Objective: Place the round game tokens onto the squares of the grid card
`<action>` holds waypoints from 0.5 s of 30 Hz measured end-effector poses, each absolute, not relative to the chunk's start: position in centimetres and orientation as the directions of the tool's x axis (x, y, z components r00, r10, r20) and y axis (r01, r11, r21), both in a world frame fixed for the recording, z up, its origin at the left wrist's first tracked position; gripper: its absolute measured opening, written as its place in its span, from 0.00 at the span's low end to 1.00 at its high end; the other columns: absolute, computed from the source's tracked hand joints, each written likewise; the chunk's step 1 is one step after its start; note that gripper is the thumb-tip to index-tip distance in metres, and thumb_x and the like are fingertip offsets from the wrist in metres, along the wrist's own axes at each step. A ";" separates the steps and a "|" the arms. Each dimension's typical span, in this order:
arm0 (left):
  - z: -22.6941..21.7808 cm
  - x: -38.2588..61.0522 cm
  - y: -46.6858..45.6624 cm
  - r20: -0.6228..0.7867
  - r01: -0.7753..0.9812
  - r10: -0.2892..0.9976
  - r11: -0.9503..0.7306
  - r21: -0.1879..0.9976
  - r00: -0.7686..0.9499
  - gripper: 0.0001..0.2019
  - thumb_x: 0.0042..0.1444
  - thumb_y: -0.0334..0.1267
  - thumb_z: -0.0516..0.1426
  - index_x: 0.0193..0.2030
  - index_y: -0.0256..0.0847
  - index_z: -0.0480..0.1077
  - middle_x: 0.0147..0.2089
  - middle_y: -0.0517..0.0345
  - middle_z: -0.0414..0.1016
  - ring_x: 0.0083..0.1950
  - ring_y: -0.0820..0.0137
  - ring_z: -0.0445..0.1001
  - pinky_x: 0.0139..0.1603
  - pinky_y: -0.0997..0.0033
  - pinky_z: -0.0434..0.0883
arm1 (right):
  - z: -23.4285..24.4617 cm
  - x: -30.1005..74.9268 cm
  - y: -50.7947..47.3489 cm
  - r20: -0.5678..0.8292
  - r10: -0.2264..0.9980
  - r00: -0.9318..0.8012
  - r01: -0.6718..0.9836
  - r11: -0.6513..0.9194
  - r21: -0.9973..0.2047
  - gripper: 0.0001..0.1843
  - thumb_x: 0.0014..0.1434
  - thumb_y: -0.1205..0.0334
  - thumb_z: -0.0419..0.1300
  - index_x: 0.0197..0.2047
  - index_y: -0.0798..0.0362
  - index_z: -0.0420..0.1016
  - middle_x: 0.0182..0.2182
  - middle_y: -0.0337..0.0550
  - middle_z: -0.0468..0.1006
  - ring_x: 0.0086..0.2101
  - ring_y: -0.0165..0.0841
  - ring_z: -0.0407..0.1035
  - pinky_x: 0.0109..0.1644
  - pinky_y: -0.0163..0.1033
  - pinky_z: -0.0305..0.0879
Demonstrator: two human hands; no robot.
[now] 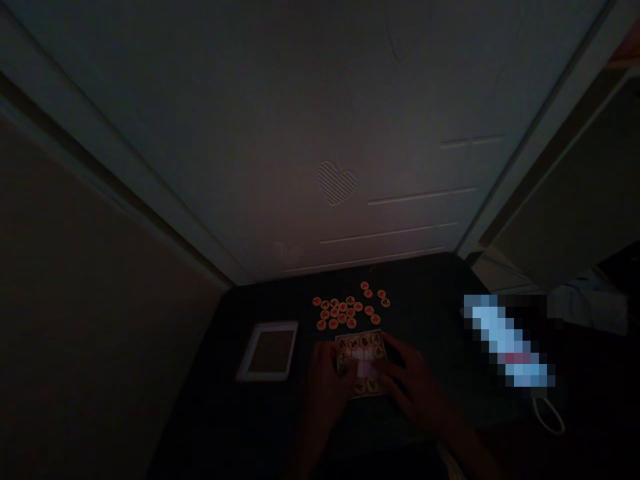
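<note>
- A square box (pixel 360 332) stands on the dark tabletop (pixel 430 287) directly between the two hands, its sides running nearly straight away from the person; it shows no clear long axis.
- The left hand (pixel 327 367) lies along the box's left side, thumb reaching in over the near-left part; the right hand (pixel 407 363) bears on the right side, its fingers parted and reaching inward. Both are about equally near the middle of the box. Whether either one pinches a disc cannot be told (the light is very dim).
- Inside the box, round discs with dark characters (pixel 355 343) run along the far edge, and more show at the sides and near edge, around a pale middle with red lines (pixel 365 363).
- Loose discs (pixel 343 307), many marked in red, lie just beyond the box's far edge. The main cluster sits beyond the left hand and the box's left half; a few lie farther right.
- Left of the left hand, apart from it, rests a pale-rimmed tray (pixel 271 351) with a brown inside.
- At the right, well apart from the right hand, a bluish shape (pixel 510 343) is masked by pixels.
</note>
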State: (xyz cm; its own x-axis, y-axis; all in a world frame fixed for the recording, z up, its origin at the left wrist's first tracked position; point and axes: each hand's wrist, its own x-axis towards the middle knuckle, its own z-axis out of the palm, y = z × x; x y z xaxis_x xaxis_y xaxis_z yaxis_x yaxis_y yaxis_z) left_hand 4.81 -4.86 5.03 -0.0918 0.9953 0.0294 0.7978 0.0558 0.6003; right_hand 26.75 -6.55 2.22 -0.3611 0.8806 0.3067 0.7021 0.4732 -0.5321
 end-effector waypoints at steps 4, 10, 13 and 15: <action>5.1 4.7 -5.0 0.018 0.804 0.998 0.041 0.594 -0.064 0.06 0.59 0.38 0.58 0.42 0.45 0.66 0.43 0.59 0.71 0.45 0.67 0.74 0.45 0.69 0.69 | 2.4 26.7 -6.6 0.287 0.884 -0.369 0.704 0.467 -0.536 0.14 0.67 0.57 0.58 0.54 0.39 0.78 0.69 0.44 0.59 0.63 0.48 0.61 0.60 0.60 0.66; 5.1 4.7 -5.1 0.030 0.813 0.998 0.029 0.581 -0.057 0.05 0.59 0.37 0.58 0.42 0.45 0.66 0.43 0.59 0.70 0.44 0.67 0.74 0.45 0.68 0.71 | 2.5 26.8 -6.6 0.317 0.881 -0.352 0.685 0.473 -0.554 0.14 0.66 0.57 0.59 0.54 0.40 0.78 0.68 0.44 0.61 0.62 0.48 0.62 0.60 0.59 0.67; 5.3 4.7 -5.5 0.094 0.830 0.994 -0.009 0.558 -0.053 0.07 0.60 0.38 0.58 0.45 0.45 0.68 0.47 0.56 0.70 0.49 0.64 0.74 0.49 0.65 0.72 | 2.4 26.9 -6.7 0.339 0.870 -0.358 0.675 0.492 -0.550 0.17 0.65 0.58 0.60 0.57 0.39 0.76 0.69 0.44 0.60 0.63 0.48 0.61 0.61 0.59 0.67; 5.6 4.6 -6.0 0.157 0.840 0.987 -0.099 0.533 0.016 0.09 0.61 0.37 0.58 0.48 0.47 0.70 0.52 0.54 0.70 0.55 0.62 0.72 0.56 0.60 0.71 | 2.5 26.8 -6.9 0.342 0.862 -0.373 0.671 0.506 -0.542 0.18 0.65 0.59 0.60 0.58 0.39 0.75 0.69 0.44 0.59 0.64 0.48 0.59 0.62 0.59 0.66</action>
